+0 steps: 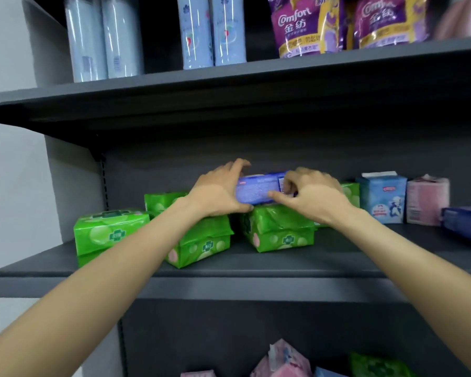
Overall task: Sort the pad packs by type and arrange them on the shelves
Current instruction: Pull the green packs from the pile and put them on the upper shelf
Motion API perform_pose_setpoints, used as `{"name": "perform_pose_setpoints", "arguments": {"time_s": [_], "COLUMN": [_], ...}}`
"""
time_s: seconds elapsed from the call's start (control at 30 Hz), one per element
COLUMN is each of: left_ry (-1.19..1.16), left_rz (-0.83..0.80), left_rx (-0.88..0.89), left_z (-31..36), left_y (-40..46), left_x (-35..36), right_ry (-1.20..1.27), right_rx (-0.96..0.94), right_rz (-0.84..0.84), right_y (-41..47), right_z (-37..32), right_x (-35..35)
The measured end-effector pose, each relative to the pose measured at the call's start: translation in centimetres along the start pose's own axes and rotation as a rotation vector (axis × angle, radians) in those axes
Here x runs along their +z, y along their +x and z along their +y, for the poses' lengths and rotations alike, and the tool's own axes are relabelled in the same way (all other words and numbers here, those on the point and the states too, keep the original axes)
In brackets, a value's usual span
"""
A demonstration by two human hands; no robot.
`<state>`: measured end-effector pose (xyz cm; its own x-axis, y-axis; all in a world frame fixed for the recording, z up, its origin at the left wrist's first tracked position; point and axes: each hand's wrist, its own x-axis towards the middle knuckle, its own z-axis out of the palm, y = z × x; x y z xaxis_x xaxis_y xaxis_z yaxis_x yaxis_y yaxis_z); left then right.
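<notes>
Both hands held one blue pad pack (259,190) above the green packs on the middle shelf (256,263). The left hand (218,191) gripped the pack's left end, fingers curled over its top and thumb underneath; the right hand (307,193) pinched its right end between thumb and bent fingers. The blue pack lay on its side, just over the right green pack (279,229), and whether it touched that pack could not be told. Two more green packs, one (110,234) at the left and one (199,244) under the left wrist, stood at the front of the shelf. To the right stood a light blue pack (382,198) and a pink pack (427,201), side by side. The top shelf carried pale blue bottles (212,31) and purple softener bags (307,24).
</notes>
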<state>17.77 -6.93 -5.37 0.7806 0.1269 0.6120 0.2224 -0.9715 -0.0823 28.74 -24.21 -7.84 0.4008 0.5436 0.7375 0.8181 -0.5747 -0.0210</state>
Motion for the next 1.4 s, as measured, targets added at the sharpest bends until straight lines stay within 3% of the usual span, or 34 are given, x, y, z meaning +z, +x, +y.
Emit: {"name": "perform_pose_setpoints", "arguments": {"time_s": [0.13, 0.33, 0.6, 0.77, 0.93, 1.13, 1.4], "left_ry": [0.153, 0.053, -0.129, -0.198, -0.372, -0.693, -0.739], "left_rz": [0.045, 0.191, 0.448, 0.588, 0.703, 0.576, 0.334], "left_rx": [0.014, -0.128, -0.001, 0.061, -0.005, -0.195, -0.254], "left_z": [1.7, 2.6, 4.7, 7.8, 9.9, 11.2, 11.1], "left_y": [0.4, -0.3, -1.9, -4.0, -7.9, -14.5, -24.9], "left_x": [0.3, 1.4, 0.2, -1.0, -1.9, -1.4, 4.9], "right_ry": [-0.024, -0.006, 0.182, 0.307, 0.507, 0.812, 0.676], "right_rx": [0.009, 0.084, 0.156, 0.335, 0.392, 0.391, 0.331], "right_rz": [-0.116, -0.248, -0.211, -0.283, -0.009, 0.382, 0.455], "right_y": [-1.8, -2.5, -7.0, -8.1, -10.3, -17.7, -29.6], "right_z": [-0.7, -1.8, 2.7, 3.1, 3.1, 4.3, 1.9], "right_x": [1.1, 2.5, -1.6, -1.3, -2.3, -6.8, -6.5]}}
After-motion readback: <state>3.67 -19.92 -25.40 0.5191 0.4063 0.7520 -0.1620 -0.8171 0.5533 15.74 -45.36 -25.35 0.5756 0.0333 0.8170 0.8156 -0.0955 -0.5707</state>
